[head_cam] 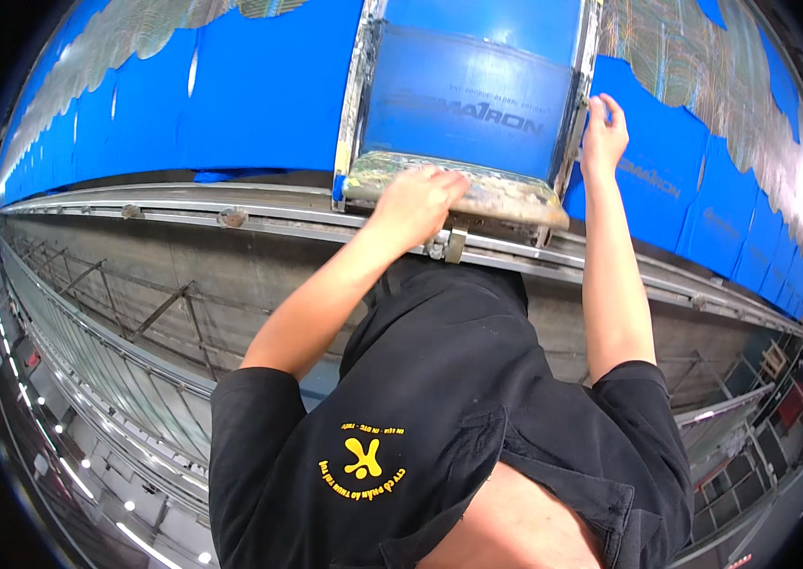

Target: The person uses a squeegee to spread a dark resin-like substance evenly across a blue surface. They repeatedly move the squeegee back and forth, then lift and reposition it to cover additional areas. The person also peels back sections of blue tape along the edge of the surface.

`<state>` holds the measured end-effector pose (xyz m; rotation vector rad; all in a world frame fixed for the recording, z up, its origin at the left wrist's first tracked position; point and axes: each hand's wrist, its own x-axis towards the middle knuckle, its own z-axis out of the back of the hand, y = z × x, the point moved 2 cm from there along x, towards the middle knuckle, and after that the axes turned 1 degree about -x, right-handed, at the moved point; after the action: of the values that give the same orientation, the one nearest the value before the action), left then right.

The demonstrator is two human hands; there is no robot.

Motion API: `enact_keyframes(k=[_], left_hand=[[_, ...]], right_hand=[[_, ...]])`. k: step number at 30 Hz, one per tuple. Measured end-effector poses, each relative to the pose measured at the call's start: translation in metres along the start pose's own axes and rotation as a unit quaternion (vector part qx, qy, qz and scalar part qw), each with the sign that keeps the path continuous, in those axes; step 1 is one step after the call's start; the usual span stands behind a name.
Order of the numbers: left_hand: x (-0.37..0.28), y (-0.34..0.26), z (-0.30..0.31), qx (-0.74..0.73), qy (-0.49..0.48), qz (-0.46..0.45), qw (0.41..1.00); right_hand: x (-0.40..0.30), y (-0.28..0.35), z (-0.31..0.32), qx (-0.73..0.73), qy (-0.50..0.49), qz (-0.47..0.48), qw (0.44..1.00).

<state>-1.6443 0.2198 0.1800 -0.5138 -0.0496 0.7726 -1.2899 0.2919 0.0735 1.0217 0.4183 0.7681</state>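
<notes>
A screen-printing frame [568, 142] with a translucent mesh [465, 85] lies over blue fabric before me. Dark lettering shows through the mesh. The frame's near end [515, 193] is a pale ledge smeared with dried ink in several colours. My left hand [426, 195] lies over this ledge with bent fingers; whether it grips the ledge is hidden. Beside the frame's right rail is my right hand [604, 135], thumb and fingers a little apart, fingertips close to the rail. Nothing shows between them.
Blue fabric pieces [266, 99] [647, 160] extend along the long table on both sides. A metal rail [287, 206] with clamps [233, 217] runs along the table's near edge, close to my body. Behind me are metal trusses [159, 313] and another long table [124, 363].
</notes>
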Motion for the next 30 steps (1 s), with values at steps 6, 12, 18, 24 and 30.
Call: enact_keyframes(k=[6, 12, 18, 24, 30], left_hand=[[0.022, 0.026, 0.055, -0.008, -0.034, -0.051, 0.998], [0.087, 0.056, 0.084, 0.031, -0.109, -0.070, 0.991], [0.131, 0.068, 0.093, 0.060, -0.154, -0.091, 0.982], [0.143, 0.107, 0.023, 0.076, -0.168, -0.066, 0.981], [0.169, 0.120, 0.048, 0.046, -0.090, -0.022, 0.995]], right_hand=[[0.003, 0.002, -0.011, 0.076, 0.054, -0.082, 0.992], [0.003, 0.022, -0.016, 0.161, 0.087, -0.150, 0.972], [0.002, 0.010, -0.008, 0.180, 0.071, -0.145, 0.970], [-0.005, 0.033, -0.004, 0.186, 0.062, -0.203, 0.959], [-0.002, 0.008, -0.010, 0.286, 0.072, -0.210, 0.932]])
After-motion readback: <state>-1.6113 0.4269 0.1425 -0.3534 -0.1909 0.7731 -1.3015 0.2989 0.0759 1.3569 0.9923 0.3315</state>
